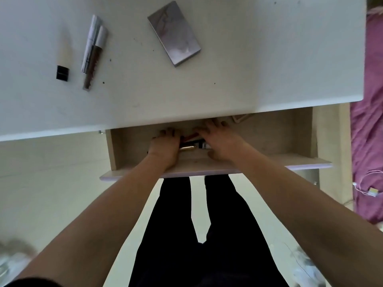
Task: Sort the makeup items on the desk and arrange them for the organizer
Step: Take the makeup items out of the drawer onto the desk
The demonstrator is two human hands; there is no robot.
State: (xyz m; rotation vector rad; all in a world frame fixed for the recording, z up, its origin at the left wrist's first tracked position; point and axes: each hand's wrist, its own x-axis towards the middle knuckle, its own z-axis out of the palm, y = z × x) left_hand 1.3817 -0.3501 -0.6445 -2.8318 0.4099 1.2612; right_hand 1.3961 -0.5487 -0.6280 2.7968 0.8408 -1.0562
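Head view: a person standing at a white desk (248, 69) reaches both hands into the open drawer (300, 162) beneath it, where more makeup lies. This includes a gold tube (187, 147) and a red item (190, 136), bunched between the hands. The left hand (164, 147) has its fingers bent down over the pile, but whether they grip anything cannot be told. The right hand (219, 141) lies flat with its fingers spread, the tips reaching under the desk's front edge. On the desk are a palette (174, 33), two slim glosses (93, 52) touching side by side, and a black-capped tube (63, 56) just beside them. The likely trouble is overhead: the desk edge overhangs the back of the drawer, so a hasty lift could knock knuckles or shake loose a weakly held piece. Round tubes could also roll back out of sight. Open room is plentiful on the desk, between glosses and palette and to the palette's right, while the drawer itself is bare on either side of the hands.
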